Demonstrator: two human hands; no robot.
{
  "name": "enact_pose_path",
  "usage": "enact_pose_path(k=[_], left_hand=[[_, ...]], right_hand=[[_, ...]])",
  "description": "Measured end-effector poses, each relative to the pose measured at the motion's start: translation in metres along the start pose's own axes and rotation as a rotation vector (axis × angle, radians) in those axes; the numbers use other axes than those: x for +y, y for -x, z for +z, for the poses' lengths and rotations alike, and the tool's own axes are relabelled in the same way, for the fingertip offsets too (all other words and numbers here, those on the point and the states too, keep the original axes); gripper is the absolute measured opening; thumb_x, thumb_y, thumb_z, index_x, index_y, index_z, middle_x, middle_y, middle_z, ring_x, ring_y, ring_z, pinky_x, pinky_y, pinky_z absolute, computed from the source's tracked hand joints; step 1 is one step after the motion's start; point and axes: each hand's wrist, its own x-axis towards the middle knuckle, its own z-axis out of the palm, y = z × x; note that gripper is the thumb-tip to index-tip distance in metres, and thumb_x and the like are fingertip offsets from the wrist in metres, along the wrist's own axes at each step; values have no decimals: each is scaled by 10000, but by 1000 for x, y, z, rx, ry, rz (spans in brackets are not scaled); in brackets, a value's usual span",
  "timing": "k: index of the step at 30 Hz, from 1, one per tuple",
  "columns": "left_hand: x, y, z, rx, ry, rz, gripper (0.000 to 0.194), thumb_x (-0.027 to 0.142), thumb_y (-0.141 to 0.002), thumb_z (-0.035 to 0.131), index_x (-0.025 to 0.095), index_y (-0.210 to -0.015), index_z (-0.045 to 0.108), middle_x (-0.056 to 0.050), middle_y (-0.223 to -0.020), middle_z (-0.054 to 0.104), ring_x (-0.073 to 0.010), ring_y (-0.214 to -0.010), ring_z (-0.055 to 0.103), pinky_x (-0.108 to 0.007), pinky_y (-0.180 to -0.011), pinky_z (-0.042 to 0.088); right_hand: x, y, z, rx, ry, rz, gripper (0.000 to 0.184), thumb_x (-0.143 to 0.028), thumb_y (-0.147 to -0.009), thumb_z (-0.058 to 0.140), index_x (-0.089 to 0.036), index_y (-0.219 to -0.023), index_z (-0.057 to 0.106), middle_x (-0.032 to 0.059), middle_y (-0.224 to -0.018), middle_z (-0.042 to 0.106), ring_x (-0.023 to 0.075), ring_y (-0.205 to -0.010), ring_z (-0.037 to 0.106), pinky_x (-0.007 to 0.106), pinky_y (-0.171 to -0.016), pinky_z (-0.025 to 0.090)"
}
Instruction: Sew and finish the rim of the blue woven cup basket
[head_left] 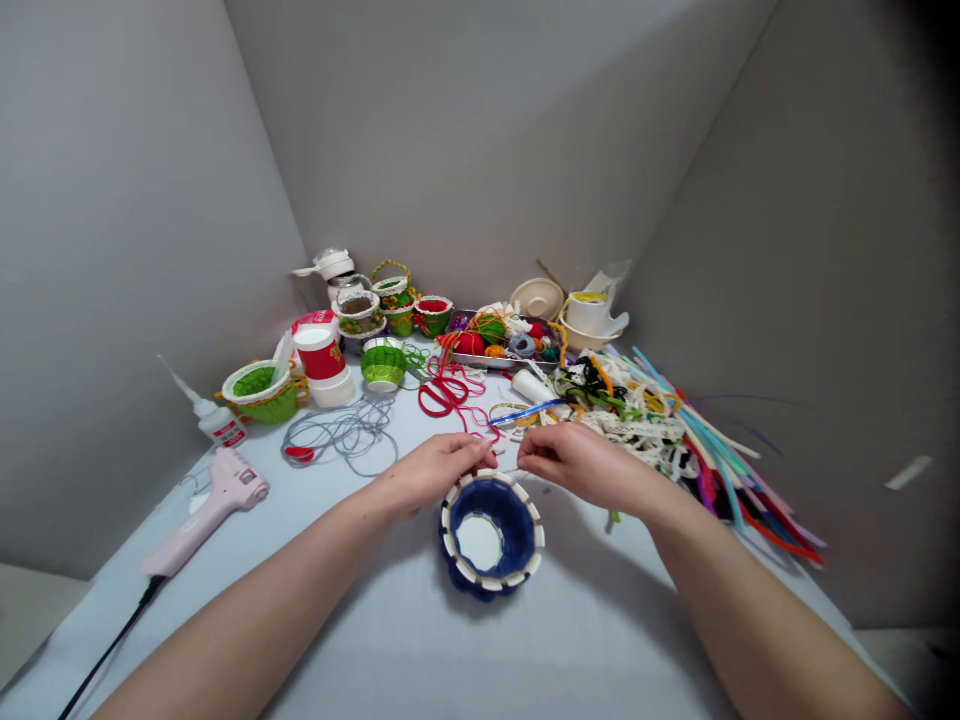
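Observation:
A small woven yarn basket [529,535], dark blue with pale tabs around its rim and a white round base inside, stands on the table between my forearms. At the far left part of its rim, my left hand [442,466] is closed, thumb and fingers pinched on the edge. Just beyond the rim on the right, my right hand [574,462] is closed in a pinch, apart from the basket. A thin pale strand, hard to make out, runs from the rim toward the right fingertips.
A pink glue gun [217,510] and glue bottle [220,422] lie at left, near loose grey yarn [349,435]. Red scissors [444,396], green baskets [384,365] and a yarn tray [517,362] are behind. Lace trims [637,425] and coloured pipe cleaners [739,470] spread at right.

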Motion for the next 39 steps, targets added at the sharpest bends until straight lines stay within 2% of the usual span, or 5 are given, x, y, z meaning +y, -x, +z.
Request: enact_pose_path(k=[8, 13, 18, 27, 39], left_hand=[[-3, -2, 3, -86, -4, 71, 381, 373, -657, 701, 145, -951, 618, 54, -610, 479, -73, -539, 405, -190, -487, 281], [-6, -3, 7, -41, 14, 56, 226, 317, -664, 670, 127, -785, 650, -1, -695, 590, -106, -649, 514, -209, -599, 391], [-8, -4, 7, -17, -69, 58, 172, 299, -693, 609, 135, -727, 647, 9, -667, 585, -94, -609, 486, -200, -563, 369], [-5, -2, 6, -11, -166, 81, 203, 320, -708, 574, 136, -732, 657, 7, -653, 574, -95, -585, 463, -204, -530, 348], [-12, -6, -1, -27, -173, 90, 211, 340, -698, 563, 149, -773, 613, 5, -696, 581, -118, -628, 496, -218, -557, 374]], right_hand=[[-1, -1, 3, -55, 52, -20, 209, -265, -841, 497, -171, -773, 670, 15, -686, 637, 114, -609, 519, 217, -553, 326], [-9, 5, -4, -109, 39, -49, 204, -247, -834, 494, -174, -770, 673, 16, -707, 651, 113, -624, 533, 208, -568, 358], [-18, 10, -10, -78, 14, -47, 223, -303, -867, 488, -180, -799, 661, 13, -715, 647, 115, -628, 531, 212, -575, 375], [-31, 17, -7, -92, 67, -168, 164, -216, -858, 508, -189, -829, 667, 23, -722, 654, 132, -663, 557, 236, -634, 385], [-20, 17, -20, -127, 69, -252, 183, -161, -876, 478, -184, -839, 656, 36, -839, 635, 136, -773, 557, 241, -710, 411]])
